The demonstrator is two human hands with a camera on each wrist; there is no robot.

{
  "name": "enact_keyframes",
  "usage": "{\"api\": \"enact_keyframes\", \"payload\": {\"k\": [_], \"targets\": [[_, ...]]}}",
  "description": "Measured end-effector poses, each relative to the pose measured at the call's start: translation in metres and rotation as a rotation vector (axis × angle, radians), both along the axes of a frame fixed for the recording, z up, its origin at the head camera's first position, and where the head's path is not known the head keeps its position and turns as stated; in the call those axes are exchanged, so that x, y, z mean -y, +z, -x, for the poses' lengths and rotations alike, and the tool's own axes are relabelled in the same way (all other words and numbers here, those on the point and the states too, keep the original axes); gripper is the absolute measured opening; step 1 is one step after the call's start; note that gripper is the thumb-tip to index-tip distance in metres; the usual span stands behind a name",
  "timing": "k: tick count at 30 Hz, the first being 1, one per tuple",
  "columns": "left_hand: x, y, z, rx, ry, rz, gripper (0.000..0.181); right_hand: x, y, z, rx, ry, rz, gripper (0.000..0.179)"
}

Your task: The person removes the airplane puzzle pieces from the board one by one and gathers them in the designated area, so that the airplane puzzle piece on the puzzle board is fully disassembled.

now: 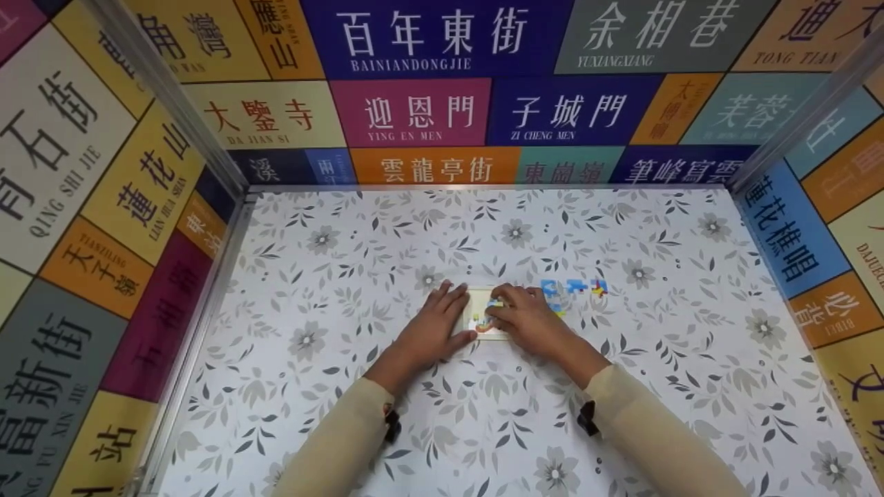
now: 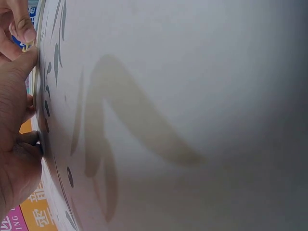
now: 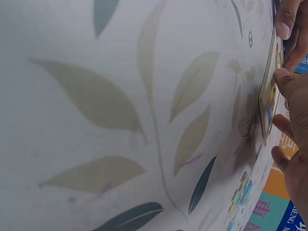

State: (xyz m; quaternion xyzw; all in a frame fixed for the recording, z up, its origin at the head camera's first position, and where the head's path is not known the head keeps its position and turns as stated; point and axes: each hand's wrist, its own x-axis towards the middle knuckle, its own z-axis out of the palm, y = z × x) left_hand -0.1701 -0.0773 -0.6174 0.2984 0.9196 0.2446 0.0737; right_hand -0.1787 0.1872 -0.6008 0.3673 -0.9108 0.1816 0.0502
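Head view, left hand (image 1: 435, 326) and right hand (image 1: 532, 317) touching puzzle board (image 1: 478, 301)

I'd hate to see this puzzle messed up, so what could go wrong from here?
The right hand is close beside the loose pieces, so it might knock them about. The left hand is at the left side of the board; if it lets up, the board could slide on the table. The right hand also covers part of the board, so a piece might go in crooked.
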Motion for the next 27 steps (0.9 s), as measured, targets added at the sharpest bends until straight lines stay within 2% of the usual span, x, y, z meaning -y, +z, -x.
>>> {"api": "enact_keyframes", "payload": {"k": [12, 27], "targets": [[0.0, 0.0, 0.0, 0.004, 0.003, 0.008, 0.079, -0.017, 0.001, -0.003, 0.036, -0.017, 0.051, 0.021], [0.002, 0.001, -0.001, 0.039, 0.013, 0.008, 0.08, -0.053, 0.0, -0.011, 0.03, -0.071, 0.143, 0.023]]}}
